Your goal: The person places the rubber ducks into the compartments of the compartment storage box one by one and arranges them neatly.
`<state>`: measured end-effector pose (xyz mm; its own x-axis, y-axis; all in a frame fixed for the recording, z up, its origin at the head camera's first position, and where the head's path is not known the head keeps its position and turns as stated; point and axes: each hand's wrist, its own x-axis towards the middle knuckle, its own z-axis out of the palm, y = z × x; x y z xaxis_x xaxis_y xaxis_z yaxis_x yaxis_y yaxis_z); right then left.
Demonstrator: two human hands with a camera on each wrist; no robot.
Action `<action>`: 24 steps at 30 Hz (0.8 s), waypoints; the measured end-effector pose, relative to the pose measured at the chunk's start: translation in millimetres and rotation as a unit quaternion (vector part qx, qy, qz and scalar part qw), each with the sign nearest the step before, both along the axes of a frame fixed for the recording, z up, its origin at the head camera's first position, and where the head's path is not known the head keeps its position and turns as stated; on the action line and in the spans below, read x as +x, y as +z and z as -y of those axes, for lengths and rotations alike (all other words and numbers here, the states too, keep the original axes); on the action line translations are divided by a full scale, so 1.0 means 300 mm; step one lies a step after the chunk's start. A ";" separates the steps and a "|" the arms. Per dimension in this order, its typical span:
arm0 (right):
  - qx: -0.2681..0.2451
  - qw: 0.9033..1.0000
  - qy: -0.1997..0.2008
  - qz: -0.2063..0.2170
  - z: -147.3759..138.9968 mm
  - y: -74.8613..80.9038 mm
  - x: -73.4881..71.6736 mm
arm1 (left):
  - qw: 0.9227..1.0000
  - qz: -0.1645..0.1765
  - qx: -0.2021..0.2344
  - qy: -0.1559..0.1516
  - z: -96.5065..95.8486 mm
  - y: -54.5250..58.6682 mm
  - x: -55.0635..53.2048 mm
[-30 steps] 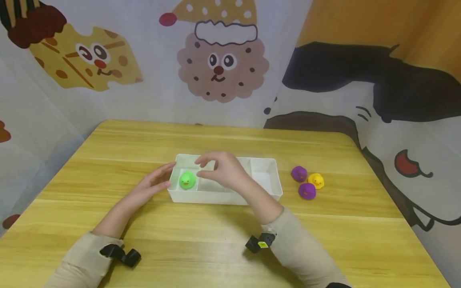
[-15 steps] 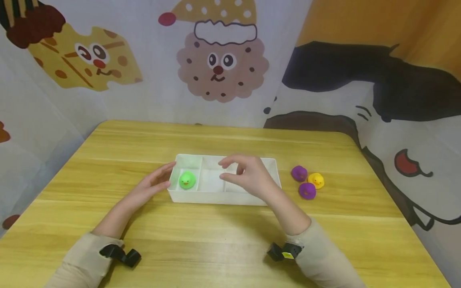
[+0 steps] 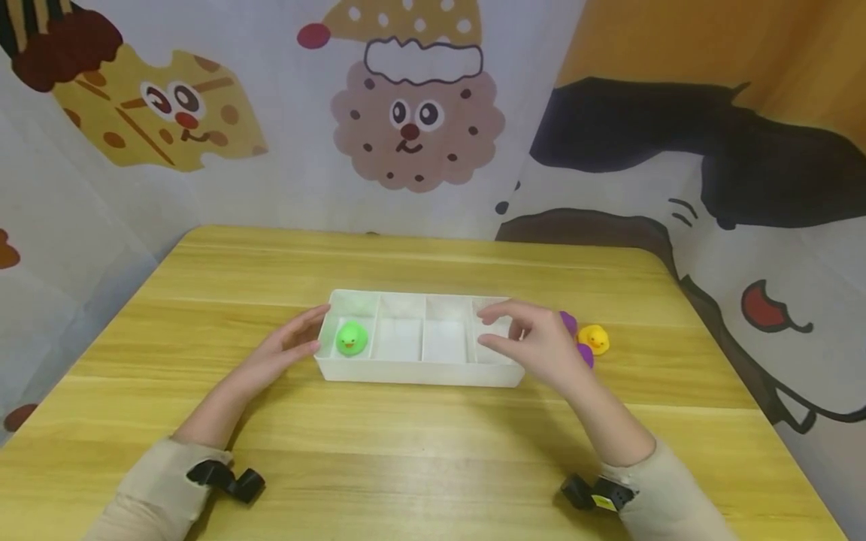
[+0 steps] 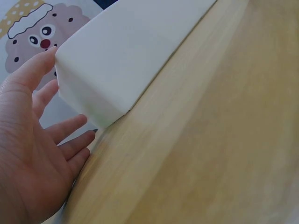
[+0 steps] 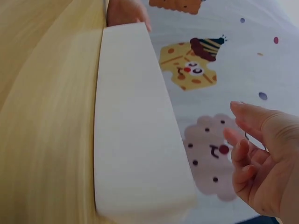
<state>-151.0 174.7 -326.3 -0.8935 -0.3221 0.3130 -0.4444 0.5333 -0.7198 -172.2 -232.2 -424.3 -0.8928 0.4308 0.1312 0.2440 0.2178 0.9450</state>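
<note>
A long white box [image 3: 419, 373] with several compartments stands on the wooden table. In its leftmost compartment sits a green toy duck [image 3: 352, 339]. My left hand [image 3: 280, 347] rests against the box's left end with extended fingers; the left wrist view shows its fingertips at the white wall. Over the rightmost compartment hovers my right hand [image 3: 534, 342], thumb and fingers apart, holding nothing. Beyond that hand lie a yellow toy duck [image 3: 594, 340] and two purple toys [image 3: 585, 356], both partly hidden by it.
The wooden table [image 3: 379, 451] extends around the box. A cloth backdrop [image 3: 271, 195] with cartoon prints rises behind the table and along its sides. A small black camera is strapped at each sleeve cuff.
My right hand has moved rightward across the box, from near the green duck to the rightmost compartment, and now covers part of the purple toys. The left hand stays put.
</note>
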 end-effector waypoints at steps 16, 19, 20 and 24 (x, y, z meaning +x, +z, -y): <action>-0.004 0.997 -0.076 -0.022 -0.228 -0.079 0.057 | 1.000 0.000 0.004 0.002 0.001 -0.007 0.000; 0.019 0.995 -0.099 -0.007 -0.273 -0.092 0.066 | 1.000 0.000 0.002 0.000 0.000 -0.005 0.000; 0.027 0.994 -0.105 -0.004 -0.287 -0.096 0.067 | 1.000 0.000 0.002 0.000 0.000 -0.004 0.000; 0.062 0.990 -0.125 0.006 -0.339 -0.114 0.070 | 1.000 0.002 0.005 -0.002 -0.002 0.002 0.002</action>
